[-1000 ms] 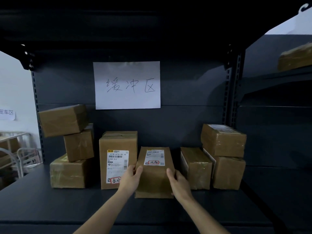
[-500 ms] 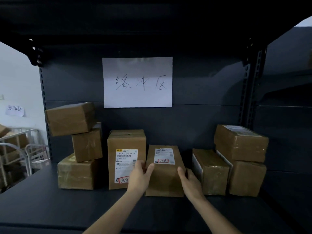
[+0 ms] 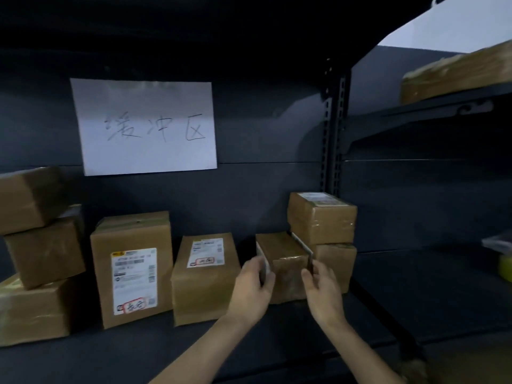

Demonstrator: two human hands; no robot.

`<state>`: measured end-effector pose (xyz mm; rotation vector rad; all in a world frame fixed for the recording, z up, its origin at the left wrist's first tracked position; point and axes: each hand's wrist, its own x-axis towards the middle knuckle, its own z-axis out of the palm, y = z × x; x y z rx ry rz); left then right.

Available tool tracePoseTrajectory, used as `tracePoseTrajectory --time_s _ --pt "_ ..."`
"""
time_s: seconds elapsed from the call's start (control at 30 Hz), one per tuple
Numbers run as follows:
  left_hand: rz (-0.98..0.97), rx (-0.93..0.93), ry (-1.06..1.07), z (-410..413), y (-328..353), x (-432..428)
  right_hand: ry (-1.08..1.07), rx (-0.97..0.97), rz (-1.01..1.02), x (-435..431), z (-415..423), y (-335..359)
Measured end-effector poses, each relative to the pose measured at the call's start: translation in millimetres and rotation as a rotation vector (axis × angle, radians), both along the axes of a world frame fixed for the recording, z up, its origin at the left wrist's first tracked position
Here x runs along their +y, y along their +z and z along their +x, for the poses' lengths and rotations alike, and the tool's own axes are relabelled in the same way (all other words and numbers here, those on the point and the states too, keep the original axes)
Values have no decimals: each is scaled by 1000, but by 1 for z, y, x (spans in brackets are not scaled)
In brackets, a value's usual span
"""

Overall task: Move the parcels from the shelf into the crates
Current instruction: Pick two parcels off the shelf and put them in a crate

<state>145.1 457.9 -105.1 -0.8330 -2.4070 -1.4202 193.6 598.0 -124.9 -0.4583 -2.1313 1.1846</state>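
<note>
Several brown cardboard parcels stand on a dark shelf [image 3: 277, 353]. A small taped parcel [image 3: 285, 259] sits right of centre, and both hands are on it. My left hand [image 3: 253, 289] holds its left side with the thumb over the front edge. My right hand [image 3: 322, 293] holds its right side. Left of it stands a leaning parcel [image 3: 203, 281] with a white label on top, untouched. A taller labelled parcel [image 3: 133, 267] stands further left. No crate is in view.
Two stacked parcels [image 3: 324, 217] sit directly behind and right of the held one. Three stacked parcels [image 3: 41, 253] fill the left end. A paper sign [image 3: 144, 126] hangs on the back panel. A shelf upright [image 3: 332, 134] rises at right, with another parcel [image 3: 454, 76] on a higher shelf.
Both hands left the leaning labelled parcel and moved right onto the small taped parcel. The view has swung to the right and closer.
</note>
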Motion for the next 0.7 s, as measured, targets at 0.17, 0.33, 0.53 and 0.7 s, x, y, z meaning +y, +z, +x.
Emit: tracePoseTrajectory --time_s 0.17,0.33,0.53,0.7 --pt "-7 -291 -40 -9 -12 29 93 -120 -56 7 -12 -3" --pt "-74 -392 -10 -26 -29 31 152 -218 -155 5 -22 -1" --pt "-59 -260 -36 -24 -40 29 134 -204 -149 5 -14 -9" --pt "-99 -155 -22 -8 -39 20 146 -145 -156 2 5 -7"
